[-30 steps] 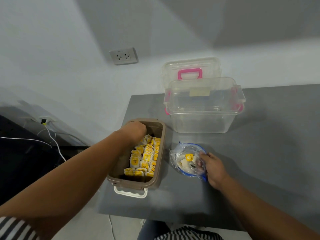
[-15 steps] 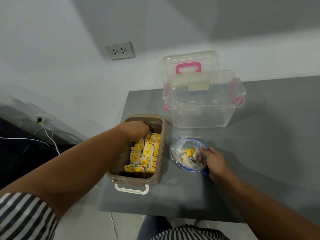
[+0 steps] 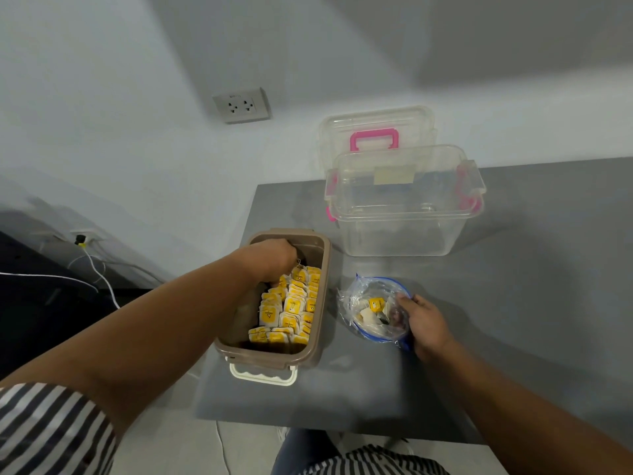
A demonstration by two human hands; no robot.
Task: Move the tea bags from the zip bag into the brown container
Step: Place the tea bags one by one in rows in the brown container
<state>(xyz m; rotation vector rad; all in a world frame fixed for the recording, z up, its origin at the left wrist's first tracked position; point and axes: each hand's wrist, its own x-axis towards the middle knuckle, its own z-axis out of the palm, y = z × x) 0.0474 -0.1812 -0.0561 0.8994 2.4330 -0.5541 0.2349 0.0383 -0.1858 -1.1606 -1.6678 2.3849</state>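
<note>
Inside brown container (image 3: pixel 324 269), left hand (image 3: pixel 270 258) curled; contents unclear

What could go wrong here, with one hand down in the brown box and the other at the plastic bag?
1. The brown container sits right at the table's left edge, so the left hand reaching inside might nudge it off.
2. Loose strings on the packed tea bags could catch on that hand and lift bags out.
3. The flimsy zip bag, held at its mouth by the right hand, could tip and spill.
</note>
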